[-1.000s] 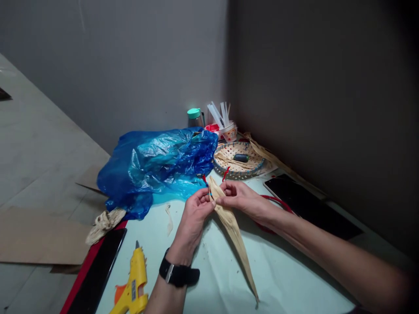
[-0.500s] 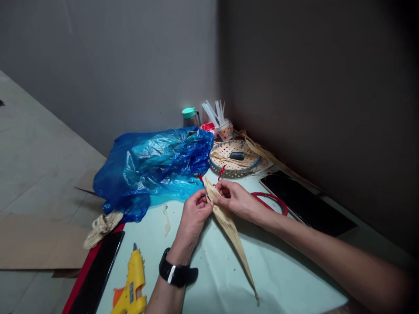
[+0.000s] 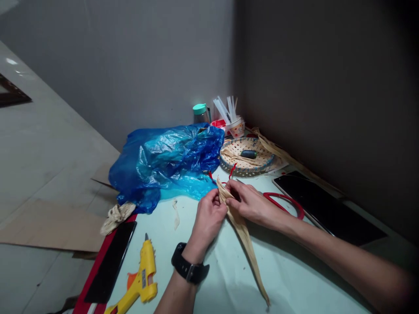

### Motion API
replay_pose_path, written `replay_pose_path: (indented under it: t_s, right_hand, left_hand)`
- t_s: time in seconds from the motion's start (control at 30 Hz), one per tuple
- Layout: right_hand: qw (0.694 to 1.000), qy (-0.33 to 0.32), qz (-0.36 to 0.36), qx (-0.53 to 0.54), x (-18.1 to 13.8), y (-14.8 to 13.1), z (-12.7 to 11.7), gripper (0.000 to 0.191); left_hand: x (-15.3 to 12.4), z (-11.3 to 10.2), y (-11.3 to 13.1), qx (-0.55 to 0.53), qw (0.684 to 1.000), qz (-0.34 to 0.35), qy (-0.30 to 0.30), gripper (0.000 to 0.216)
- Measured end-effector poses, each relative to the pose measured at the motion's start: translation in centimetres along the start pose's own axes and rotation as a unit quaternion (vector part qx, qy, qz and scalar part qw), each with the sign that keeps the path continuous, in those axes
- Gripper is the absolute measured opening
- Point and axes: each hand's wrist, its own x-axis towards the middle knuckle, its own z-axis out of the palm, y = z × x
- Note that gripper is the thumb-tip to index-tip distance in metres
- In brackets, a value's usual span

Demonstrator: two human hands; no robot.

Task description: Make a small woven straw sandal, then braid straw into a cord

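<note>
A long, pale dried corn husk (image 3: 244,235) is pinched near its upper end between both hands, its narrow tail trailing toward the table's near side. My left hand (image 3: 209,212), with a black watch on the wrist, is closed on the husk's left edge. From the right, my right hand (image 3: 250,203) grips the same end with thumb and fingers. Just beyond the fingertips a red pipe-cleaner-like strand (image 3: 232,170) sticks up; where it is fixed is hidden. A red ring (image 3: 299,209) lies behind the right wrist.
A yellow glue gun (image 3: 147,272) lies at the left. Behind are a crumpled blue plastic bag (image 3: 163,152), a woven basket (image 3: 247,168) with a dark thread spool (image 3: 248,154), and a cup of glue sticks (image 3: 236,127). Dark flat panels (image 3: 327,207) lie along the right wall.
The view has shifted, so the whole scene sits further right in the picture. Both hands keep their hold on the husk, with only slight finger movement.
</note>
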Motion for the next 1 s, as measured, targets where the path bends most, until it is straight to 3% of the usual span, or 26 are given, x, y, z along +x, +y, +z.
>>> replay_pose_path:
  t_s: [0.1,0.27,0.5,0.77,1.0]
  right_hand:
    - [1.000,-0.019,0.001,0.017,0.1,0.3,0.0,0.005]
    - [0.991,-0.027,0.012,0.131,0.5,0.8,0.1,0.015]
    - [0.941,-0.027,0.045,0.335,0.0,0.4,0.2,0.018]
    - [0.943,0.001,0.032,0.330,-0.1,-0.4,0.3,0.021]
    - [0.892,-0.005,0.070,0.446,0.3,0.3,0.9,0.022]
  left_hand:
    - [0.0,0.1,0.0,0.003,1.000,-0.005,0.018,0.016]
    - [0.1,-0.1,0.5,-0.140,0.988,-0.039,0.045,0.020]
    - [0.0,-1.0,0.8,-0.276,0.955,-0.104,0.015,0.012]
    - [0.0,-0.7,1.0,-0.356,0.929,-0.096,-0.022,0.019]
    - [0.1,-0.6,1.2,-0.412,0.906,-0.095,-0.023,0.021]
